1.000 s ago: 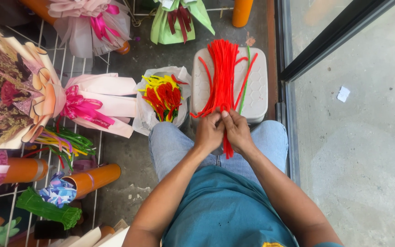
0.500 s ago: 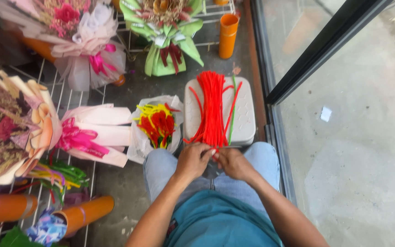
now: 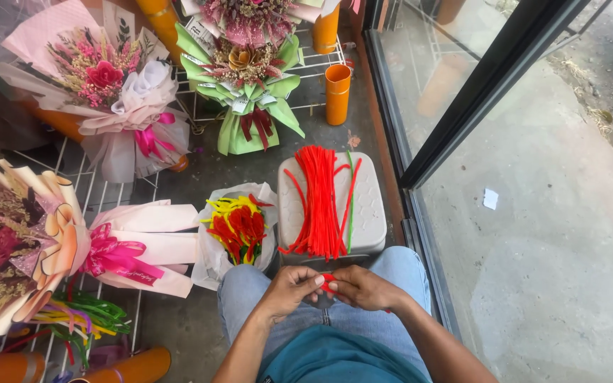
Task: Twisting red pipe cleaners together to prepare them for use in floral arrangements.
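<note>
My left hand point(image 3: 289, 289) and my right hand point(image 3: 363, 288) meet over my knees in blue jeans, both pinching a short red pipe cleaner point(image 3: 328, 282) between the fingertips. Just beyond them a bundle of red pipe cleaners point(image 3: 318, 202), with one green one point(image 3: 350, 206) beside it, lies on a small white plastic stool point(image 3: 372, 206). To the left of the stool a white bag point(image 3: 211, 259) holds red and yellow pipe-cleaner pieces point(image 3: 239, 227).
Wrapped bouquets surround me: a pink one point(image 3: 104, 85) at far left, a green one point(image 3: 250, 92) ahead, a peach one point(image 3: 23, 248) and a pink-ribboned one point(image 3: 143, 248) at left. An orange tube point(image 3: 336, 93) stands ahead. A glass door with a black frame point(image 3: 477, 92) runs along the right.
My hands have drawn back from the red bundle toward my lap and now hold a single red piece. My head has tilted up, showing more bouquets ahead.
</note>
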